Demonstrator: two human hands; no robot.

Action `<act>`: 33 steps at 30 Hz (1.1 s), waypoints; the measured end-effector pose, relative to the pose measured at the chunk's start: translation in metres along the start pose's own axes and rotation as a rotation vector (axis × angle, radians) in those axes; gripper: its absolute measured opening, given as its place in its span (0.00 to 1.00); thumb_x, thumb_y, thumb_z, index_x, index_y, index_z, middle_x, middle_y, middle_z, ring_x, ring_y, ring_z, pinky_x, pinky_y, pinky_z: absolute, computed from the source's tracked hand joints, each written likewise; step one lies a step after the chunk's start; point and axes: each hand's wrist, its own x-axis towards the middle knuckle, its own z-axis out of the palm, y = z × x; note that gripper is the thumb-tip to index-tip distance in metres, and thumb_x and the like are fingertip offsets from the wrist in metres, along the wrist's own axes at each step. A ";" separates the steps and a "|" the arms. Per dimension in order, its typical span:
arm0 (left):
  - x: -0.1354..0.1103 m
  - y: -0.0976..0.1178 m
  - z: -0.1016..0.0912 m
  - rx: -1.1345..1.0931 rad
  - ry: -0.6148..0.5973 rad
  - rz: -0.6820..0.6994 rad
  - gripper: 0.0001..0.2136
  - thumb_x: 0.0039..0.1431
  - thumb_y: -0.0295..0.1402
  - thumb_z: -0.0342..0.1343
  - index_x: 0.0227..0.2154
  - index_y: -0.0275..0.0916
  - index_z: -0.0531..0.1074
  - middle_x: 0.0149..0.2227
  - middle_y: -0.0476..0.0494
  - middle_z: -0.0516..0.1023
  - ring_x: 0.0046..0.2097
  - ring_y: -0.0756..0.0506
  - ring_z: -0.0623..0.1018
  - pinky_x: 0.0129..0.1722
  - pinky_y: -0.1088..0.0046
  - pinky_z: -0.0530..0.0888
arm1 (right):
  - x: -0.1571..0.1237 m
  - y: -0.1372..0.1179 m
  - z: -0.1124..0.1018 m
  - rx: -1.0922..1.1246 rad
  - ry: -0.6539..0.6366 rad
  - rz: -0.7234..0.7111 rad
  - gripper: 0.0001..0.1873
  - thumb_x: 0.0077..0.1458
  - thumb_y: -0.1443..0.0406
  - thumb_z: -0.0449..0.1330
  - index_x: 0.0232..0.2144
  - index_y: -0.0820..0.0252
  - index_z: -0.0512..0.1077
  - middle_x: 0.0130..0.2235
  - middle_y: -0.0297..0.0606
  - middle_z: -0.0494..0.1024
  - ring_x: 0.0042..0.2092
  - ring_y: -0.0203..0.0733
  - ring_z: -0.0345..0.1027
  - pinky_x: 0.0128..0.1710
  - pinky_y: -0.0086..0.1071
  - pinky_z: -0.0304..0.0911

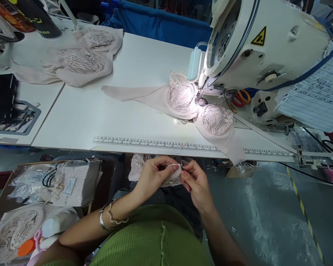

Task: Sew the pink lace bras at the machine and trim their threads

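Note:
My left hand [154, 173] and my right hand [196, 181] meet over my lap, just below the table's front edge. Both are closed in a pinch on a pale lace bra piece [138, 164], fingertips almost touching. A thin whitish edge or strip shows at my left thumb; what exactly lies between the fingertips is too small to make out. On the table above them, a pale lace bra [181, 96] lies with one cup by the needle of the sewing machine [238, 55], lit by a small lamp [194, 64]. Its other cup and wing hang toward the front edge.
Another lace bra [84, 61] lies at the table's back left, near a dark can [40, 18]. A printed ruler [155, 144] runs along the front edge. Orange-handled scissors [242, 99] rest behind the machine's needle area. At lower left, a box [7, 194] holds bagged lace pieces.

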 end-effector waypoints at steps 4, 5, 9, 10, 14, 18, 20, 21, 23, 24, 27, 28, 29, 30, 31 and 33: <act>-0.001 0.002 0.000 0.041 0.011 0.023 0.07 0.52 0.35 0.65 0.26 0.35 0.80 0.25 0.47 0.79 0.28 0.51 0.72 0.27 0.79 0.67 | -0.001 -0.001 -0.001 -0.014 -0.013 -0.024 0.18 0.56 0.51 0.66 0.32 0.55 0.63 0.23 0.24 0.67 0.19 0.27 0.50 0.18 0.25 0.47; -0.001 0.003 0.000 0.050 0.012 0.027 0.07 0.51 0.35 0.65 0.26 0.35 0.80 0.25 0.46 0.79 0.27 0.51 0.72 0.27 0.79 0.67 | -0.002 -0.001 -0.001 -0.020 -0.021 -0.027 0.18 0.56 0.52 0.66 0.33 0.55 0.64 0.23 0.24 0.67 0.19 0.27 0.50 0.18 0.25 0.47; -0.002 0.005 0.000 0.077 0.024 0.032 0.07 0.51 0.35 0.64 0.26 0.36 0.81 0.27 0.45 0.81 0.29 0.50 0.74 0.29 0.79 0.69 | -0.001 -0.004 -0.002 -0.032 -0.038 -0.019 0.18 0.56 0.52 0.66 0.33 0.55 0.64 0.23 0.23 0.67 0.18 0.27 0.50 0.19 0.25 0.47; -0.002 0.005 0.000 0.084 0.026 0.034 0.07 0.51 0.35 0.64 0.26 0.36 0.81 0.27 0.45 0.81 0.30 0.50 0.75 0.29 0.79 0.70 | 0.000 -0.005 -0.002 -0.029 -0.040 -0.014 0.18 0.56 0.52 0.66 0.32 0.55 0.64 0.23 0.23 0.67 0.18 0.27 0.50 0.18 0.25 0.47; -0.002 0.004 0.000 0.104 0.024 0.041 0.07 0.50 0.35 0.64 0.25 0.36 0.80 0.27 0.45 0.81 0.30 0.49 0.75 0.30 0.79 0.70 | 0.002 -0.005 0.000 0.025 -0.038 0.012 0.19 0.55 0.52 0.66 0.31 0.55 0.63 0.21 0.23 0.68 0.17 0.26 0.48 0.17 0.25 0.44; -0.003 0.004 0.000 0.098 0.022 0.031 0.08 0.51 0.36 0.64 0.25 0.35 0.80 0.26 0.46 0.81 0.28 0.51 0.74 0.28 0.81 0.69 | 0.001 -0.006 0.000 0.087 -0.049 0.062 0.19 0.55 0.52 0.66 0.29 0.55 0.62 0.21 0.23 0.66 0.17 0.26 0.46 0.18 0.25 0.42; -0.004 0.005 0.000 0.091 0.018 0.019 0.08 0.51 0.36 0.64 0.25 0.36 0.81 0.26 0.46 0.80 0.27 0.51 0.73 0.26 0.81 0.68 | 0.001 -0.008 -0.004 0.087 -0.040 0.058 0.19 0.56 0.52 0.66 0.30 0.55 0.62 0.21 0.23 0.65 0.19 0.27 0.45 0.19 0.26 0.42; -0.004 0.006 0.000 0.090 0.015 0.010 0.08 0.51 0.37 0.64 0.25 0.36 0.81 0.26 0.46 0.81 0.28 0.51 0.73 0.26 0.81 0.68 | 0.002 -0.010 -0.007 0.069 -0.033 0.037 0.18 0.57 0.52 0.65 0.31 0.55 0.63 0.22 0.24 0.64 0.19 0.27 0.46 0.19 0.26 0.43; -0.003 0.007 0.000 0.091 0.001 -0.013 0.08 0.50 0.37 0.65 0.26 0.36 0.81 0.26 0.45 0.82 0.29 0.50 0.75 0.28 0.80 0.69 | 0.003 -0.017 -0.014 -0.015 -0.040 -0.026 0.17 0.60 0.50 0.62 0.33 0.55 0.64 0.24 0.25 0.64 0.21 0.29 0.49 0.22 0.27 0.46; -0.003 0.007 -0.001 0.093 -0.007 -0.023 0.08 0.49 0.37 0.66 0.26 0.36 0.82 0.27 0.44 0.82 0.30 0.49 0.76 0.29 0.80 0.70 | 0.005 -0.022 -0.018 -0.082 -0.066 -0.052 0.17 0.61 0.50 0.61 0.34 0.55 0.65 0.25 0.26 0.64 0.23 0.30 0.51 0.23 0.27 0.49; -0.003 0.006 -0.002 0.101 -0.030 -0.044 0.09 0.49 0.38 0.66 0.27 0.36 0.83 0.28 0.44 0.83 0.30 0.48 0.76 0.29 0.79 0.70 | 0.010 -0.044 -0.028 -0.317 -0.220 -0.054 0.16 0.63 0.51 0.58 0.34 0.56 0.65 0.26 0.28 0.65 0.28 0.34 0.58 0.28 0.28 0.54; -0.003 0.006 -0.002 0.101 -0.033 -0.045 0.09 0.49 0.38 0.66 0.27 0.37 0.83 0.28 0.44 0.83 0.30 0.48 0.76 0.28 0.79 0.70 | 0.012 -0.051 -0.029 -0.383 -0.274 -0.032 0.15 0.63 0.52 0.59 0.33 0.56 0.65 0.27 0.29 0.66 0.29 0.34 0.60 0.30 0.29 0.55; -0.003 0.005 -0.002 0.097 -0.036 -0.042 0.09 0.49 0.38 0.66 0.27 0.37 0.82 0.28 0.44 0.83 0.30 0.48 0.76 0.29 0.78 0.70 | 0.013 -0.058 -0.029 -0.433 -0.318 -0.011 0.14 0.63 0.53 0.59 0.33 0.56 0.65 0.27 0.29 0.67 0.30 0.35 0.60 0.30 0.29 0.56; -0.003 0.004 -0.002 0.092 -0.039 -0.037 0.09 0.49 0.38 0.66 0.27 0.37 0.82 0.28 0.44 0.83 0.30 0.48 0.76 0.29 0.78 0.70 | 0.014 -0.064 -0.028 -0.469 -0.350 0.005 0.13 0.63 0.55 0.59 0.33 0.57 0.66 0.27 0.29 0.68 0.30 0.35 0.61 0.30 0.29 0.56; -0.003 0.003 -0.002 0.088 -0.042 -0.032 0.09 0.49 0.38 0.66 0.26 0.36 0.82 0.28 0.44 0.83 0.30 0.48 0.76 0.29 0.78 0.70 | 0.015 -0.069 -0.027 -0.495 -0.369 0.018 0.12 0.62 0.56 0.59 0.33 0.57 0.66 0.28 0.30 0.69 0.30 0.35 0.61 0.30 0.28 0.56; -0.003 0.002 -0.003 0.085 -0.051 -0.027 0.09 0.49 0.38 0.66 0.26 0.36 0.82 0.28 0.44 0.83 0.30 0.48 0.76 0.29 0.78 0.70 | 0.016 -0.075 -0.024 -0.536 -0.386 0.024 0.10 0.61 0.58 0.60 0.32 0.57 0.66 0.28 0.30 0.70 0.30 0.34 0.61 0.29 0.28 0.56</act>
